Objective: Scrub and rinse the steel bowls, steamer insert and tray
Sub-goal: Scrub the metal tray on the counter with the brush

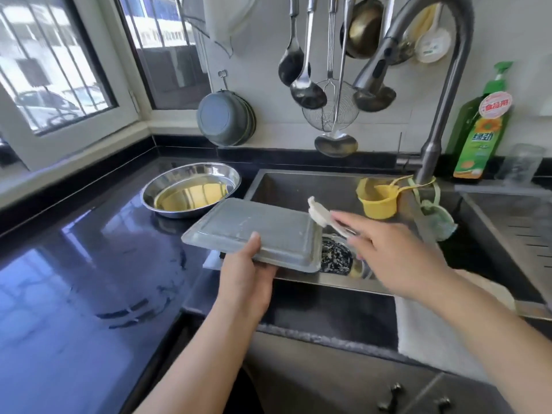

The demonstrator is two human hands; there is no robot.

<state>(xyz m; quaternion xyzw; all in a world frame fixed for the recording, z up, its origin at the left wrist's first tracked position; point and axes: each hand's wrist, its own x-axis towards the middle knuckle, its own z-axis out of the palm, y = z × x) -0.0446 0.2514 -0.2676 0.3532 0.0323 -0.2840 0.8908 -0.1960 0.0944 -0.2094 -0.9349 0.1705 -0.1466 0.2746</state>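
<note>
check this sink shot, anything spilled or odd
Nothing is damaged or tipped. The black counter left of the sink shows wet streaks. The left hand holds the tray upside down over the sink while the right hand holds a brush.

A steel bowl (pixel 191 189) sits on the black countertop (pixel 74 279).

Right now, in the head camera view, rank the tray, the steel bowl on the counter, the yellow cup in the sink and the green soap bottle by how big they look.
1. tray, though nearest the camera
2. steel bowl
3. green soap bottle
4. yellow cup
</note>
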